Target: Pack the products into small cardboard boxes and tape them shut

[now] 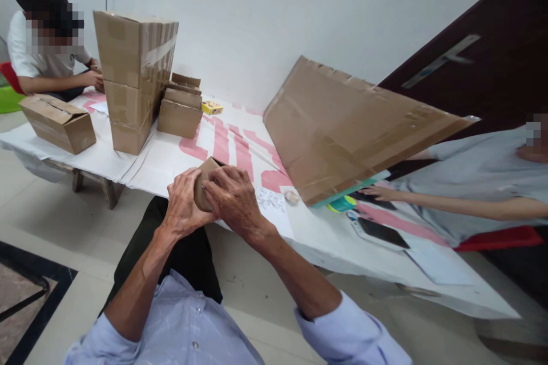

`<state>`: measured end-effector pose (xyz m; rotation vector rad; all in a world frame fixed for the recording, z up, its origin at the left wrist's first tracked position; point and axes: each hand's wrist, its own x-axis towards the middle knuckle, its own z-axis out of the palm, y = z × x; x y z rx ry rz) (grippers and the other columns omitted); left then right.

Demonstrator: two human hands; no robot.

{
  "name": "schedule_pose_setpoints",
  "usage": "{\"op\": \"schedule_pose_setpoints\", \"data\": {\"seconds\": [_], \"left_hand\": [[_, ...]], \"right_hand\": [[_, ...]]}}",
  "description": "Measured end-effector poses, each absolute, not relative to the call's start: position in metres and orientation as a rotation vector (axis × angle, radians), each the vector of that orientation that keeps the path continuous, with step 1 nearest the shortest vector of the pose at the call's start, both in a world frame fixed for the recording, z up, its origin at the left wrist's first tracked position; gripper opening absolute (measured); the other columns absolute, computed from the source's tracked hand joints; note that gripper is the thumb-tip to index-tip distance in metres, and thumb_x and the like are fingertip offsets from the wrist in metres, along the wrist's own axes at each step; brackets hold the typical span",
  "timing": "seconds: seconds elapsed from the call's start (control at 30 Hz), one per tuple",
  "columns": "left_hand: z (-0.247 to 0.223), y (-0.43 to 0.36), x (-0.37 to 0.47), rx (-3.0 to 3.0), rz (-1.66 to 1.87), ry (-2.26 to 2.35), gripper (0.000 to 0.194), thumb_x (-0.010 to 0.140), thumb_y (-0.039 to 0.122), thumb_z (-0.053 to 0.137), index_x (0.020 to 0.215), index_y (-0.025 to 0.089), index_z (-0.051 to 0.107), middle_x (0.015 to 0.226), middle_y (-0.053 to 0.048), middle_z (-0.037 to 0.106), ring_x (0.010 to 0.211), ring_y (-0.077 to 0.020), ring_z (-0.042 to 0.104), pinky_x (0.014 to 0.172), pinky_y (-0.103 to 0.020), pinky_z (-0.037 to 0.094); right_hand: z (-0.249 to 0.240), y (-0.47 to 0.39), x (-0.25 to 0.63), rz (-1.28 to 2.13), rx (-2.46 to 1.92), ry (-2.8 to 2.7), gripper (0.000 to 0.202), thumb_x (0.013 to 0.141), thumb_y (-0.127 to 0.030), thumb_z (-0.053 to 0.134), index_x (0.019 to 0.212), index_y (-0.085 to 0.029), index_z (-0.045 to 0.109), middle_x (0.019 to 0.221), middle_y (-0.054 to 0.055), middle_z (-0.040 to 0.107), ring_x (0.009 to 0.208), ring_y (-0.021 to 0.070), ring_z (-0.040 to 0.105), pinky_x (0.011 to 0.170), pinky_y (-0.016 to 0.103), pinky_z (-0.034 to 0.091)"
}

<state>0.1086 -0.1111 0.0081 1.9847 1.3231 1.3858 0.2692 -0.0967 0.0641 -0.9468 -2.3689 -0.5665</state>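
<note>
Both hands up front, wrapped round a small cardboard box held just over the near edge of the bench. Left hand cupping the box from the side, right hand closed over the top, fingers pressing on it. Further back on the bench: tall taped stack of cartons, smaller folded boxes, big flattened cardboard sheet leaning to the right. Phone lying near a co-worker's outstretched arm. Another person seated at the far left end.
</note>
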Motion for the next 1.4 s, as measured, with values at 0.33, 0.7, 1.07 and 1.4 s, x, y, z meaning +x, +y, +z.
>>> {"op": "schedule_pose_setpoints", "data": {"seconds": [0.33,0.7,1.07,1.4], "left_hand": [[0.0063,-0.1109,0.1108,1.998,1.388,1.337,0.105,0.060,0.038,0.098,0.151,0.026,0.048,0.157,-0.019,0.056,0.145,-0.0453,0.051,0.117,-0.062,0.043],[0.0065,-0.1099,0.1106,2.003,1.373,1.310,0.104,0.060,0.037,0.096,0.152,0.025,0.048,0.157,-0.019,0.056,0.146,-0.0458,0.051,0.118,-0.063,0.042],[0.0093,-0.1131,0.1126,1.997,1.368,1.315,0.103,0.058,0.033,0.095,0.149,0.022,0.048,0.157,-0.021,0.056,0.146,-0.0439,0.052,0.118,-0.062,0.041],[0.0086,-0.1152,0.1155,2.021,1.379,1.348,0.099,0.061,0.034,0.092,0.148,0.020,0.049,0.156,-0.022,0.057,0.145,-0.0431,0.054,0.118,-0.060,0.043]], "right_hand": [[0.0591,-0.0930,0.2694,-0.584,-0.951,-2.355,0.021,0.102,-0.015,0.059,0.091,-0.023,0.075,0.101,0.010,0.070,0.104,0.0288,0.055,0.090,0.045,0.043],[0.0583,-0.0884,0.2672,-0.720,-0.938,-2.360,0.023,0.103,-0.014,0.055,0.089,-0.021,0.072,0.096,0.012,0.070,0.098,0.0292,0.053,0.086,0.044,0.040],[0.0588,-0.0887,0.2675,-0.771,-0.968,-2.402,0.020,0.101,-0.013,0.056,0.091,-0.018,0.072,0.096,0.012,0.068,0.098,0.0287,0.051,0.086,0.043,0.036],[0.0598,-0.0916,0.2674,-0.802,-0.948,-2.398,0.018,0.099,-0.013,0.056,0.090,-0.017,0.072,0.092,0.012,0.067,0.095,0.0289,0.049,0.084,0.042,0.036]]}}
